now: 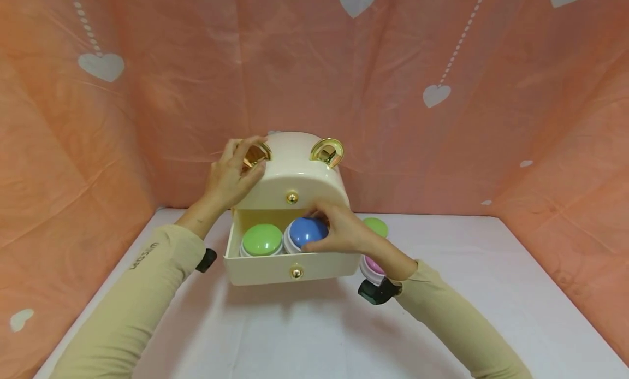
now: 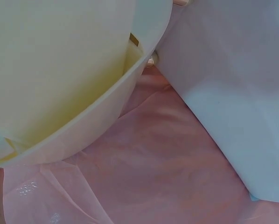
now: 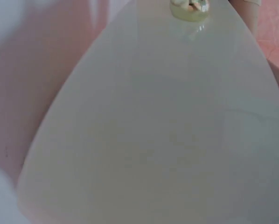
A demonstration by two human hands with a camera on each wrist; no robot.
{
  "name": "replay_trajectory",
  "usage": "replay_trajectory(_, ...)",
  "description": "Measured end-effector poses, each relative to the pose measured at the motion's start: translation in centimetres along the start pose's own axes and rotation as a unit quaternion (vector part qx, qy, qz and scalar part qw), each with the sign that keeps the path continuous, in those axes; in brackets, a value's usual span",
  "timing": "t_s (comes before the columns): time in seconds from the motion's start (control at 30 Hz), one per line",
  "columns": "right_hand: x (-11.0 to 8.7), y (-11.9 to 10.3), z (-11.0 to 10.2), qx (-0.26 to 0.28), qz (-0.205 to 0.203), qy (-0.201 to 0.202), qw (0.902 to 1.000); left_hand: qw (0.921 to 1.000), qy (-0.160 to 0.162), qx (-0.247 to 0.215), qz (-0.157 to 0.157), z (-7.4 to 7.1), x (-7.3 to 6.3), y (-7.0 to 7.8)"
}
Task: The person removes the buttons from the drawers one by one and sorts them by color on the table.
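A cream two-drawer storage box [image 1: 290, 149] with gold ears stands on the table, its lower drawer [image 1: 260, 271] pulled out. My left hand [image 1: 230, 174] grips the box's left gold ear [image 1: 255, 154] between thumb and fingers. In the drawer, my right hand [image 1: 339, 229] holds a blue-topped round jar [image 1: 307, 232], thumb at its near side and fingers at its far side. The jar leans slightly beside a green-topped jar [image 1: 262, 240]. The right wrist view is filled by the drawer front [image 3: 149, 121] with its gold knob [image 3: 190, 8].
Right of the box, partly behind my right arm, are another green-topped jar [image 1: 376, 226] and a pink-topped jar [image 1: 374, 266]. The white-covered table [image 1: 467, 270] is enclosed by peach cloth [image 1: 295, 67] with white hearts.
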State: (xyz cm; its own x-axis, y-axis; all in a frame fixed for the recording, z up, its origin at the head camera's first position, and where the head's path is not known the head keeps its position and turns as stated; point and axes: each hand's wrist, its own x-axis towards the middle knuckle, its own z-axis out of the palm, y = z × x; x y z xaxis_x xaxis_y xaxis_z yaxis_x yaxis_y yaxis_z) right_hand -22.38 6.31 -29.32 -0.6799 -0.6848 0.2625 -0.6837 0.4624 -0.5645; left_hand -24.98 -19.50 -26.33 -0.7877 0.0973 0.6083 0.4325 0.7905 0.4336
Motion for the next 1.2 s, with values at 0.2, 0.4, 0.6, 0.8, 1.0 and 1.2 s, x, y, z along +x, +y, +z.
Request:
replay_trajectory(0.2,-0.4,0.0,0.1,0.041,0.004,0.051,0.9978,0.9999,0.007,-0.003,0.007,0.1,0.0,0.0)
replay_trajectory(0.4,-0.6,0.0,0.3,0.11,-0.002,0.1,0.9889,1.0,0.006,-0.004,0.007,0.1,0.0,-0.1)
replay_trajectory(0.6,-0.7,0.1,0.4,0.127,-0.014,0.15,0.9805,1.0,0.007,-0.003,0.006,0.1,0.1,-0.3)
replay_trajectory(0.8,-1.1,0.2,0.1,0.149,-0.008,0.196,0.9691,0.9999,0.009,-0.004,0.006,0.2,0.1,-0.3)
replay_trajectory(1.0,-1.8,0.7,-0.4,0.149,0.003,0.209,0.9666,0.9998,0.013,-0.006,0.015,0.2,0.1,-0.3)
replay_trajectory(1.2,-2.6,1.1,-1.2,0.137,0.018,0.212,0.9675,0.9999,0.01,-0.008,0.011,0.2,0.1,-0.2)
